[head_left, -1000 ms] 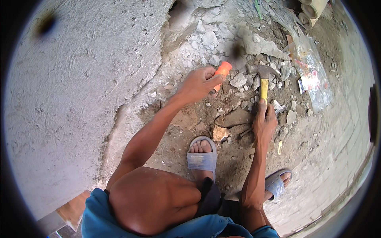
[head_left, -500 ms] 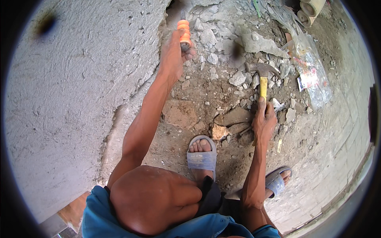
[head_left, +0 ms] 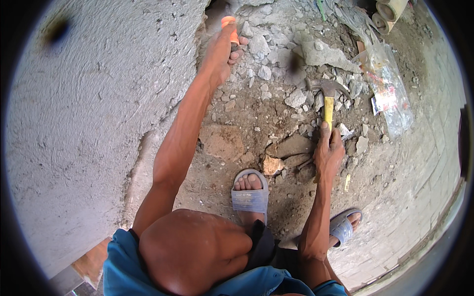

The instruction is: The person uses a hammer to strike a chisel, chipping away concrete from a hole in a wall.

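Observation:
An orange-gripped chisel (head_left: pixel 228 20) is in my left hand (head_left: pixel 220 53), at the broken lower edge of the grey plastered wall (head_left: pixel 113 89). Its metal shank points away from me toward a dark gap in the wall; the tip is hard to make out there. My right hand (head_left: pixel 329 152) is closed round the yellow handle of a claw hammer (head_left: pixel 328 109). The hammer's head lies farthest from me, over loose rubble, well apart from the chisel.
Broken concrete chunks (head_left: pixel 296 97) and a larger slab (head_left: pixel 328 55) litter the dirt floor. To the right lies a clear plastic bag (head_left: pixel 390 93). Beige rolls (head_left: pixel 387 15) sit at the far right. My sandalled foot (head_left: pixel 250 195) stands near a tan stone (head_left: pixel 272 165).
My left hand has shifted slightly farther away with the chisel, and its grip covers more of the orange handle. My right hand and the hammer have hardly moved.

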`<state>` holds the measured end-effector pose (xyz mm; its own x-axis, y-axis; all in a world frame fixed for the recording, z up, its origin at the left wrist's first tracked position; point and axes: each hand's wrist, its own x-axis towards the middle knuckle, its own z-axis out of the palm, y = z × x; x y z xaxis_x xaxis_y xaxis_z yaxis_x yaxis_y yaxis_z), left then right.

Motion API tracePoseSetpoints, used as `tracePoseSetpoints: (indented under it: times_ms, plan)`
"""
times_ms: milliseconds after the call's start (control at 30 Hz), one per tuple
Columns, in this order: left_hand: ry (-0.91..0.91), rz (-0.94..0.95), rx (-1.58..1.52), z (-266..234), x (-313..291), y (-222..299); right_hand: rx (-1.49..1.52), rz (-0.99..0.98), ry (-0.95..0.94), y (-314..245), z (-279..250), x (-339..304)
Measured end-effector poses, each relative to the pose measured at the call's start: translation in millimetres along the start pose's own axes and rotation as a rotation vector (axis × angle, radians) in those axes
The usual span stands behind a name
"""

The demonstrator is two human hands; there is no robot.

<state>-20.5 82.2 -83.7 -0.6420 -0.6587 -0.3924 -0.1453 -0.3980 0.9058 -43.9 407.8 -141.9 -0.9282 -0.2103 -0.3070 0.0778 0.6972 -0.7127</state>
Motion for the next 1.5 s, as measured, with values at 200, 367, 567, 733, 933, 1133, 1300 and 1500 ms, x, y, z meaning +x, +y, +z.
tracePoseSetpoints:
  times_ms: [200,367,567,733,933,1133,1300,1500]
  plan:
    - [-0.076,-0.033,-0.001,10,24,12,-0.018,0.012,-0.018,1,1,0]
    - [-0.018,0.015,0.207,38,30,-4,-0.018,-0.039,-0.004,2,2,-1]
    - [-0.17,0.082,0.131,53,-31,-30,0.016,-0.037,-0.002,4,0,-2]
    - [-0.13,0.043,-0.011,46,-33,-12,0.045,-0.059,0.016,4,2,-4]
    - [-0.111,0.047,-0.117,46,-26,-4,0.067,-0.003,-0.011,2,0,-4]
    - [0.017,-0.031,-0.255,37,-20,-11,0.076,-0.005,-0.025,0,-1,-4]
    - [0.022,-0.131,-0.235,18,-27,-30,0.06,-0.002,-0.017,-1,-2,-2]
    - [0.037,-0.227,-0.177,3,-33,-39,0.055,-0.008,-0.014,-2,1,-5]
